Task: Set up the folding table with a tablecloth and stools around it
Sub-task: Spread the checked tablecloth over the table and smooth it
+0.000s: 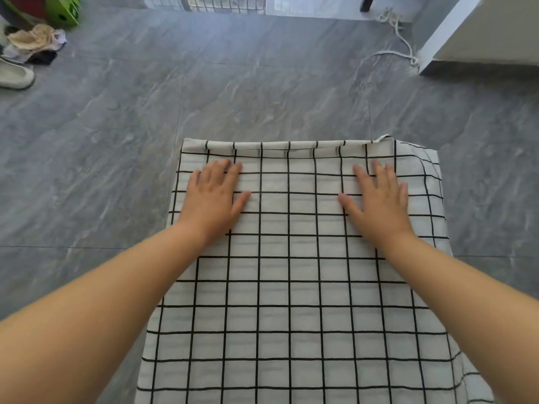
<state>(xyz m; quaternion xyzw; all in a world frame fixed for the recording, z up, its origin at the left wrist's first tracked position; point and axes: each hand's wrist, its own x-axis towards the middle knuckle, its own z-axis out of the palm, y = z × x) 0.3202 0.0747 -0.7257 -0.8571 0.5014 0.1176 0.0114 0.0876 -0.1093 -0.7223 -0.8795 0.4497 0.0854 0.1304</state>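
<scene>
Both hands lie flat on the cloth, a white sheet with a black grid that drapes over the table and hangs down at its left and right sides. I see the left hand pressed palm down near the far left corner, fingers straight and slightly spread, thumb out to the side; it grips nothing. The right hand mirrors it near the far right corner, palm down, fingers straight, holding nothing. The two hands are well apart, with bare cloth between them. Just beyond the fingertips the cloth's far edge is folded back on itself in a narrow band, and a small tab of hem sticks up at the far right corner. The table itself is hidden under the cloth, so I cannot tell its make. A grey, stone-patterned floor surrounds it. At far left lie a pale shoe, a heap of clothes and a green object; a white cord trails across the floor beside a white cabinet at far right
</scene>
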